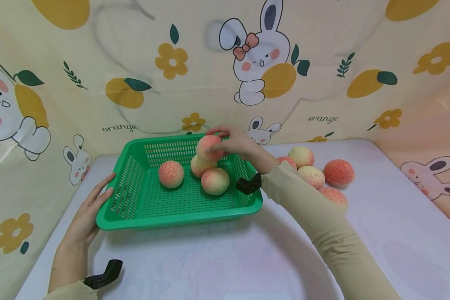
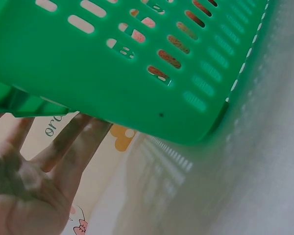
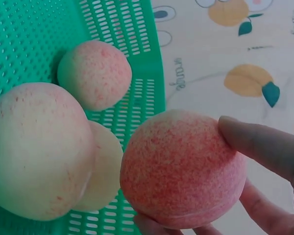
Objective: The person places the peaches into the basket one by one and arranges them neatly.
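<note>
My right hand [image 1: 234, 143] holds a pink-speckled peach [image 3: 183, 169] above the right part of a green plastic basket [image 1: 180, 218], thumb and fingers on opposite sides of it. Below, inside the basket, lie a pale peach [image 1: 215, 181], another pale one [image 1: 202, 166] partly covered by the held peach, and a redder peach [image 1: 171, 174] further left. My left hand [image 1: 83, 216] touches the basket's left rim from outside. In the left wrist view its fingers [image 2: 71, 142] look fairly straight, and their tips pass out of sight behind the rim.
Several more peaches [image 1: 339, 172] lie in a group on the white table [image 1: 225, 262], right of the basket and partly behind my right forearm. A cloth wall with rabbit and orange prints [image 1: 210, 96] rises behind the table and along its sides.
</note>
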